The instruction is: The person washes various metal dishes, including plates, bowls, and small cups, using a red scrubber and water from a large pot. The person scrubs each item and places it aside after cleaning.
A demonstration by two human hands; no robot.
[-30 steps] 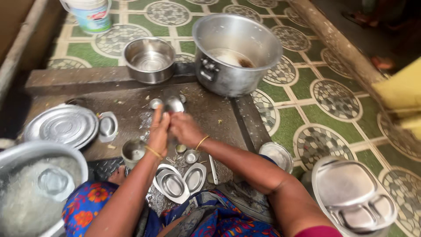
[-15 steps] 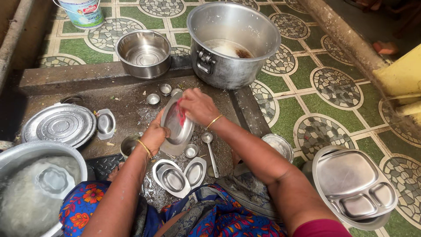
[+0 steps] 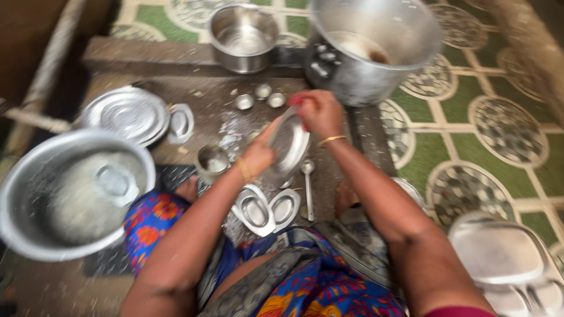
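Small steel plate: held tilted on edge above the wet stone slab, between both hands. Used below as the landmark.

Left hand: at the plate's lower left rim, fingers wrapped under the edge, supporting it. Grip closed on the plate.

Right hand: at the plate's upper right rim, fingers curled tight over a red scrubbing piece pressed to the plate's top edge. Whether also clamped on the rim itself: cannot tell, motion blur.

Directly below the plate: a spoon lying flat on the slab, handle pointing toward the person.
Below and left of the plate: two small oval dishes, side by side, touching.
Left of the plate: a steel tumbler, upright.
Above and left of the plate: three tiny bowls, close together.
Above and right of the plate: a large pot, near the right hand.
Far left of the plate: a round lid and a wide basin of cloudy water.
Lower right of the plate, well apart: a compartment tray on the patterned floor.
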